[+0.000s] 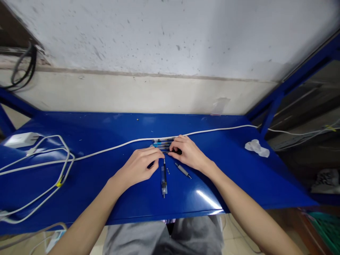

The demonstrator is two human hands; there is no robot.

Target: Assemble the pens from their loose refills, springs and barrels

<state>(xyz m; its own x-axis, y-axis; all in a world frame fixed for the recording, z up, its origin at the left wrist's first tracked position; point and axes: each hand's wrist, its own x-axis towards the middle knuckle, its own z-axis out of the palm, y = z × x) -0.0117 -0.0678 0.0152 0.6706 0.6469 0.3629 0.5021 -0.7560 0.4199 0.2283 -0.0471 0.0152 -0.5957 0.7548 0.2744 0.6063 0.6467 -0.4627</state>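
Note:
Several pens (161, 145) lie side by side in a row on the blue table, some with blue parts. My right hand (185, 150) curls over their right ends, thumb and fingers closed on the nearest pen; its grip is partly hidden. At the row's left end is my left hand (146, 163), palm down, thumb apart from its outstretched fingers. Its index fingertip is by the tip of a thin dark refill (164, 164). Just below lies a clear pen barrel (163, 182). A grey pen grip section (182, 170) and a tiny metal piece (168, 171) rest nearby.
A white cable (119, 146) crosses the blue table (212, 141) behind the pens. More cable loops around a white adapter (22, 140) on the left. Crumpled white tissue (257, 147) lies at right. Behind stands a wall (159, 94); a blue frame post (273, 109) rises at right.

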